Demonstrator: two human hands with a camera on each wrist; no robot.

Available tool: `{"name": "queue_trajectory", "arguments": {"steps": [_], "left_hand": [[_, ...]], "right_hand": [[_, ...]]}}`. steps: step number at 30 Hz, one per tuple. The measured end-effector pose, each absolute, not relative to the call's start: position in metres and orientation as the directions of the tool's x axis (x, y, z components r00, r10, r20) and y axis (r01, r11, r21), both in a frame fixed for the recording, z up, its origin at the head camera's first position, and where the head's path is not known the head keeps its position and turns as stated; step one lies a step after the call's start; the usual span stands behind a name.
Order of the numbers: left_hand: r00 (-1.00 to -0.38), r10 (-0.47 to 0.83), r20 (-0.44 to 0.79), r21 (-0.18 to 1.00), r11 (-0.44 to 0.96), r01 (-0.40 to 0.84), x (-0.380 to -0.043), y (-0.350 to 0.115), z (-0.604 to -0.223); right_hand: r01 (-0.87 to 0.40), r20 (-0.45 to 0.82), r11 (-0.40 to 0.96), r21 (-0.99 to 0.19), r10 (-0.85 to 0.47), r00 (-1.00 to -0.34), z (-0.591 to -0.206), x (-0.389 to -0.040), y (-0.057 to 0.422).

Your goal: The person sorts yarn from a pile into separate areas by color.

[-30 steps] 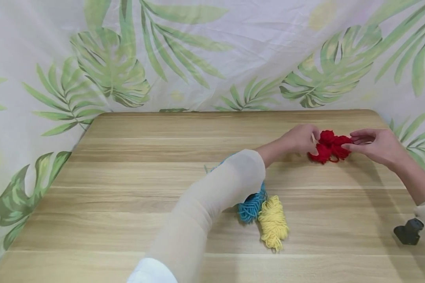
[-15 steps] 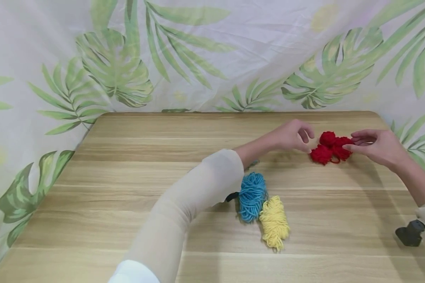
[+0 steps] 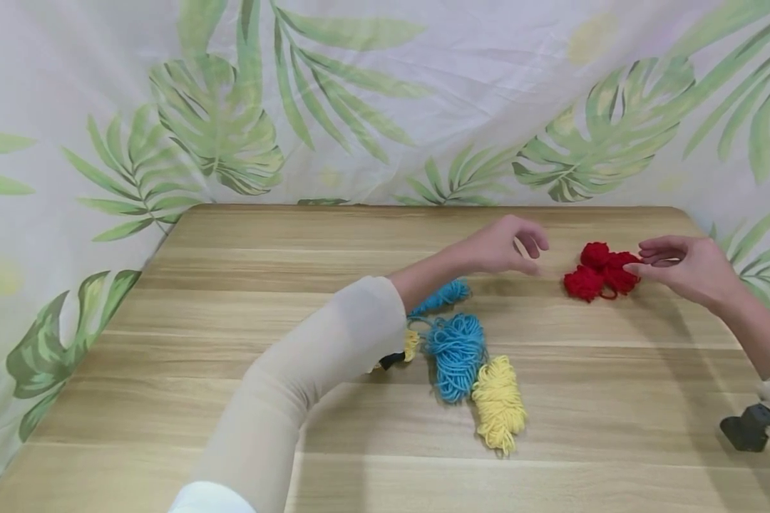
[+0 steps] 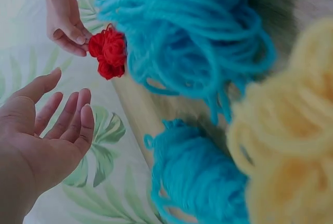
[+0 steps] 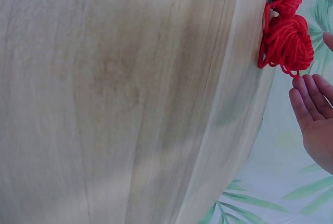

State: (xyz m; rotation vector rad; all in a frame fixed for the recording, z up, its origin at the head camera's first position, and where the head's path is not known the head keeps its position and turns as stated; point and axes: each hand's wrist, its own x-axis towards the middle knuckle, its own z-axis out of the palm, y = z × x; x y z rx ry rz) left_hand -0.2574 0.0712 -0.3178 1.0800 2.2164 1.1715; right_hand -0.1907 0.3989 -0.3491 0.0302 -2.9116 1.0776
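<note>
Three small red yarn bundles lie clustered at the back right of the table. My right hand is at their right side; in the right wrist view its fairly straight fingertips touch the end of a red bundle. To the left of the red yarn, my left hand hovers apart from it, fingers loosely bent, holding nothing. Two blue yarn skeins and a yellow skein lie mid-table. Another yellow piece is partly hidden behind the left sleeve.
The wooden table has rounded back corners. Behind it hangs a white cloth printed with green leaves. A black wrist camera sits by the right sleeve, and part of another black device shows under the left forearm.
My left hand has let go of the red yarn and drawn away to the left. Its arm's shift uncovers more of the blue and yellow yarn. The right hand stays nearly still.
</note>
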Motion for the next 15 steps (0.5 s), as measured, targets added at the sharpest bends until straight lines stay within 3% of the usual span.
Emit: {"name": "queue_trajectory", "arguments": {"steps": [15], "left_hand": [[-0.660,0.751,0.027,0.833,0.347,0.430,-0.254,0.019,-0.317]], "right_hand": [[-0.053,0.083,0.758,-0.650,0.002,-0.997,-0.338,-0.181,0.383]]}}
